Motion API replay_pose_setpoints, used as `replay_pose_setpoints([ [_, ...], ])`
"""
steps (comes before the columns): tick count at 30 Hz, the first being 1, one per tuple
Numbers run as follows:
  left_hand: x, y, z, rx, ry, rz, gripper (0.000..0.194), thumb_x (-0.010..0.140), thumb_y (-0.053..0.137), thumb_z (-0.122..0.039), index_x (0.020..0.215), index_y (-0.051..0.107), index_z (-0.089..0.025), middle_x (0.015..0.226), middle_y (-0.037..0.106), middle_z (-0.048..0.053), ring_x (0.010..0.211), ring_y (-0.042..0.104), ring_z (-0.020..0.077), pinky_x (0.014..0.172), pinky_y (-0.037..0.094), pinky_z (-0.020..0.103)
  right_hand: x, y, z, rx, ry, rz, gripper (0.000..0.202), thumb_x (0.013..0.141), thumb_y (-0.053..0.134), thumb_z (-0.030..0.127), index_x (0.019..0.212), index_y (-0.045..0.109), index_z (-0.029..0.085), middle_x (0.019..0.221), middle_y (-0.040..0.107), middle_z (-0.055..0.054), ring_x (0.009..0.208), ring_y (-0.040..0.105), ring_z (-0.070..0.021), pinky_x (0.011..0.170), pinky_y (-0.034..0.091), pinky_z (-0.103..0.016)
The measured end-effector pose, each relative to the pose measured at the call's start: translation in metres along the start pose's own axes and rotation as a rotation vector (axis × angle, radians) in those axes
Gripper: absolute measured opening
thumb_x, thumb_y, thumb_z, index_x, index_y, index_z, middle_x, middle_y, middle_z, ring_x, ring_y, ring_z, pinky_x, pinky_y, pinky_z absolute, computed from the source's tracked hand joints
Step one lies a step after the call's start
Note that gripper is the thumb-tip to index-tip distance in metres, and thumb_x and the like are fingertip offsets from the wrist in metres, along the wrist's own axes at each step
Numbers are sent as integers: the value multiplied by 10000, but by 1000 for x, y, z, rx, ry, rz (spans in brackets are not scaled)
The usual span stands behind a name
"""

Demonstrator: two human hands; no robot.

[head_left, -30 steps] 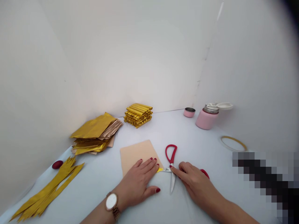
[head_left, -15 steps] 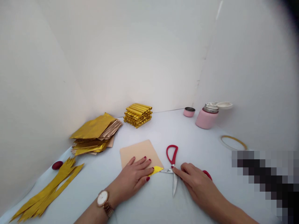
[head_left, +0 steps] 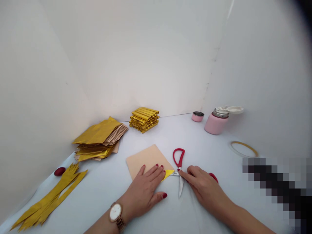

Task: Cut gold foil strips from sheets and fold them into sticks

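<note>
A square beige paper sheet [head_left: 148, 157] lies on the table with a folded corner [head_left: 168, 174] that shows its shiny yellow side. Flat across the sheet's near part rests my left hand [head_left: 146, 187], its fingers extended and the thumb apart on the table. My right hand [head_left: 203, 187] grips red-handled scissors [head_left: 180, 182], the index fingertip on their pivot. The blades are spread apart; one lies at the folded corner, its tip hidden there, while the other points toward me. My right hand mostly covers one red handle.
Gold-faced paper sheets [head_left: 97, 132] are stacked at the left, with rolled gold tubes [head_left: 145, 117] behind. Gold strips [head_left: 48, 198] and a dark red oval object [head_left: 59, 171] lie front left. A pink bottle [head_left: 215, 124], its cap [head_left: 197, 116] and a tape roll [head_left: 244, 148] are at the right.
My left hand and the sheet have shifted slightly to the right. The thumb has moved off the yellow fold. My right hand and the scissors have moved slightly away from me.
</note>
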State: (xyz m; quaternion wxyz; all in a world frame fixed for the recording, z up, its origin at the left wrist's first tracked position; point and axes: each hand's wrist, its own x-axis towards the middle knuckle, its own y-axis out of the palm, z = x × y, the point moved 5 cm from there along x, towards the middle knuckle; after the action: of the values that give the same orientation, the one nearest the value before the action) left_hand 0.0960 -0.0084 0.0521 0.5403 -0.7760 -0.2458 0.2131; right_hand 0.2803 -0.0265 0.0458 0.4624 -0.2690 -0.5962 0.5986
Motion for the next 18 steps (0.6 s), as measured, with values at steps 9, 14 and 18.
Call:
replay_pose_setpoints([
  [9, 0, -1, 0, 2, -10, -8, 562, 912, 243, -527, 1401, 163, -262, 1465, 190, 33, 1338, 157, 231, 1051, 108, 548, -6, -9, 2, 44, -5, -22, 409, 845, 355, 49, 1173, 541, 209, 841, 568, -81, 755, 524, -197, 644, 455, -325],
  [14, 0, -2, -1, 8, -10, -10, 565, 911, 234, -532, 1400, 168, -256, 1463, 197, 36, 1338, 157, 236, 1046, 114, 556, -11, -5, 0, 31, 14, -27, 402, 834, 366, 42, 1162, 547, 190, 855, 560, -91, 756, 530, -203, 643, 458, -329],
  [18, 2, -1, -1, 11, -11, -11, 578, 909, 227, -541, 1403, 156, -251, 1463, 196, 45, 1338, 152, 235, 1044, 109, 559, -6, -2, 5, 5, 9, -1, 412, 825, 355, 25, 1164, 545, 162, 874, 557, -109, 773, 529, -212, 649, 460, -344],
])
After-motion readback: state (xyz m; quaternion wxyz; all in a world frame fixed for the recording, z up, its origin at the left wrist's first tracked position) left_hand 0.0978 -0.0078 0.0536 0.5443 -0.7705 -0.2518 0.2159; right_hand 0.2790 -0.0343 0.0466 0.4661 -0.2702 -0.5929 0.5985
